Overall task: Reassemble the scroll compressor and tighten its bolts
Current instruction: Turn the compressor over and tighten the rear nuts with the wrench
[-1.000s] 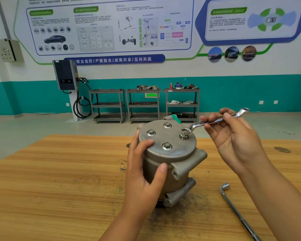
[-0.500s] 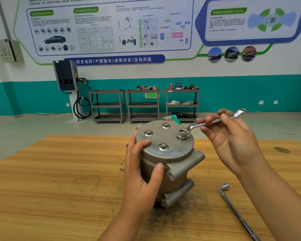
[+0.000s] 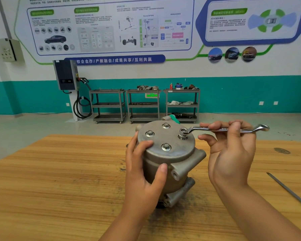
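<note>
The compressor (image 3: 169, 162) is being gripped by the left hand (image 3: 142, 171) on the desk (image 3: 59, 180), frame centre. The wrench (image 3: 221, 129), being pinched by the right hand (image 3: 231, 150), is being swung level from its earlier tilt. The bolt (image 3: 182, 136) is being tightened and is judged unseated.

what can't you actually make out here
Head view only:
compressor left side: covered by the left hand.
wrench middle: wrapped by the right hand.
metal rod on the table: cut off by the right edge.
poster small print: too small and blurred.
</note>
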A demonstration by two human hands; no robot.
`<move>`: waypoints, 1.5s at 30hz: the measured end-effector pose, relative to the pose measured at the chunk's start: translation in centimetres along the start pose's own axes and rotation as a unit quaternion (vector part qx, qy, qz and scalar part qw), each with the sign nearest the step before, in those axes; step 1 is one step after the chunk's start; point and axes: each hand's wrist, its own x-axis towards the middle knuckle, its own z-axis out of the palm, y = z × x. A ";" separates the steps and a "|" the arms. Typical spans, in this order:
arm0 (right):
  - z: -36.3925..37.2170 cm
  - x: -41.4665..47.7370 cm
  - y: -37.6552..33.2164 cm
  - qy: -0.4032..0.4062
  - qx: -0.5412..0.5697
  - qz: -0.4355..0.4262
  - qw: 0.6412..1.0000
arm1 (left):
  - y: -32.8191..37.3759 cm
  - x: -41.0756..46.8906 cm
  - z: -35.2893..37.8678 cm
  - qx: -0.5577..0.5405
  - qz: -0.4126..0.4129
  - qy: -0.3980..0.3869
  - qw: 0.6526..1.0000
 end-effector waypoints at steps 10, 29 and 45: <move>0.2 -0.8 0.4 -0.003 -0.009 -0.042 0.999 | -0.6 0.2 -0.3 0.023 0.031 0.011 0.999; -2.0 -0.5 0.7 -0.331 -0.244 -0.351 0.841 | -0.8 0.1 -0.4 0.036 0.052 0.040 0.997; 0.4 -3.3 0.4 -0.286 -0.424 -0.377 0.772 | 0.2 -0.7 0.7 0.026 0.012 0.024 0.999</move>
